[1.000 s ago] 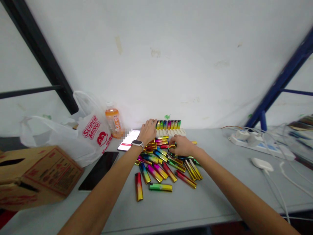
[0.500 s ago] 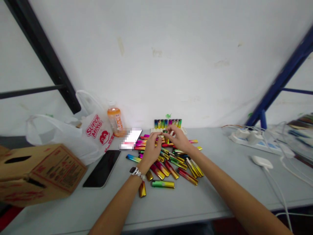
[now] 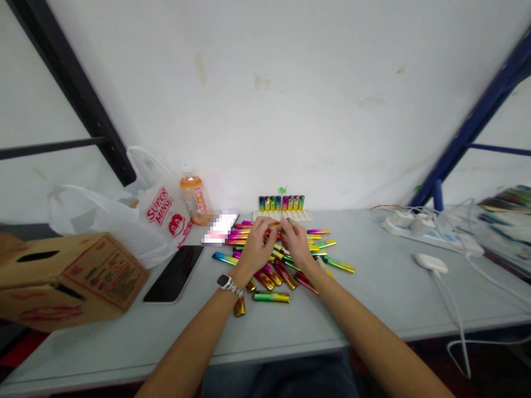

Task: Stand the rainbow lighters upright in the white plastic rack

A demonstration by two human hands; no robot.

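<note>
My left hand (image 3: 260, 241) and my right hand (image 3: 296, 242) meet over a loose pile of shiny rainbow-coloured lighters (image 3: 271, 297). Fingers on both hands are curled and closed, their tips nearly together. A gold-coloured sliver of what looks like a lighter (image 3: 274, 224) shows between them; the rest is hidden by the fingers. Just behind the hands, a pale slotted tray (image 3: 306, 215) lies by the wall. Several lighters stand upright in a row (image 3: 272, 203) at its far edge, with a small gap mid-row.
To the left are a cardboard box (image 3: 99, 271), a white plastic bag (image 3: 155, 221), an orange drink bottle (image 3: 194, 199), a dark phone (image 3: 174, 275) and a lit, blurred-out phone (image 3: 220, 228). A power strip (image 3: 435, 233) and a white charger with cable (image 3: 431, 263) lie right.
The view has shifted a little. My right hand has come down and left, closer to my left hand, its fingers more curled. A green-gold lighter now lies at the pile's right side.
</note>
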